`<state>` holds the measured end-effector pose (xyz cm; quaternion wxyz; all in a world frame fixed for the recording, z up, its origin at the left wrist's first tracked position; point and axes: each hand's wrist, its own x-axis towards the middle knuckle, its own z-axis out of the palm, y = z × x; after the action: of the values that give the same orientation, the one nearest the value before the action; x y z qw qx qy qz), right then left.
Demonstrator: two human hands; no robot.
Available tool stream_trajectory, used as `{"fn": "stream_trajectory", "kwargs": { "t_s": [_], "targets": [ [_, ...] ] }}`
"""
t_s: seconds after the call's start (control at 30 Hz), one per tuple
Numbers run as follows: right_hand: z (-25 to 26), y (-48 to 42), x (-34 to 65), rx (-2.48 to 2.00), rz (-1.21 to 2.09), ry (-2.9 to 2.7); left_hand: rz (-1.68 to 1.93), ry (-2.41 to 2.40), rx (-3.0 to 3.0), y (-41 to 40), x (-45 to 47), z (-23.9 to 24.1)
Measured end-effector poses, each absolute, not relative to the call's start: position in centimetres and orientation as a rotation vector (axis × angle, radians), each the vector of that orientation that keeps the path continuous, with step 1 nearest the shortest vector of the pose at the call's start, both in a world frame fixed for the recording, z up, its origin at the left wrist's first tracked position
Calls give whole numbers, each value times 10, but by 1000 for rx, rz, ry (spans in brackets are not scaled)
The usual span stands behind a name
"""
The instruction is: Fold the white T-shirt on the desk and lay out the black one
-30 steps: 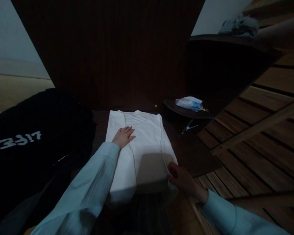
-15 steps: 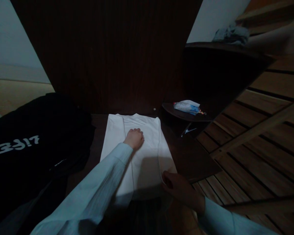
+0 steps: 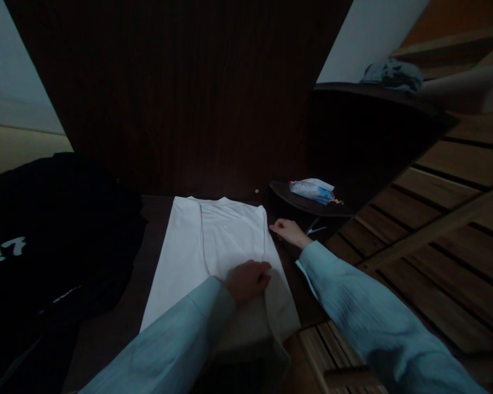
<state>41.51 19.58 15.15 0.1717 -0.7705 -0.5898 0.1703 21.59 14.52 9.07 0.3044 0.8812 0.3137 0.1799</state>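
The black garment with white lettering (image 3: 57,219) runs off the left edge, which cuts its print down to a few characters. The left hand (image 3: 246,279) lies curled on the white folded shirt (image 3: 181,262), its fingertips tucked from sight, so a grip on the cloth cannot be told. Its pale blue sleeve (image 3: 168,345) covers the shirt's near edge. The white and blue packet (image 3: 312,190) is too small to read. The grey cloth bundle (image 3: 392,74) is dim and blurred.

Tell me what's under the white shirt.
The white shirt lies flat on a dark table, seen around its edges. Anything between them is covered. The left hand rests on top.
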Motion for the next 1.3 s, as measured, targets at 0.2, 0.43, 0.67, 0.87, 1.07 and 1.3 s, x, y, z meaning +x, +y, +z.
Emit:
{"fn": "stream_trajectory", "kwargs": {
  "t_s": [0.2,0.43,0.67,0.87,1.07,1.3],
  "targets": [
    [121,255,425,-2240,675,-1369,506,751,2124,150,219,86],
    [119,265,425,-2221,589,-1370,528,648,2088,151,222,84],
    [143,265,400,-2055,479,-1500,454,480,1875,155,222,83],
    [149,270,373,-2046,370,-1776,478,526,1951,150,221,89],
    [147,276,358,-2167,246,-2003,536,661,1988,147,224,90],
    [165,283,355,-2272,136,-2076,522,631,1308,162,233,80]
  ]
}}
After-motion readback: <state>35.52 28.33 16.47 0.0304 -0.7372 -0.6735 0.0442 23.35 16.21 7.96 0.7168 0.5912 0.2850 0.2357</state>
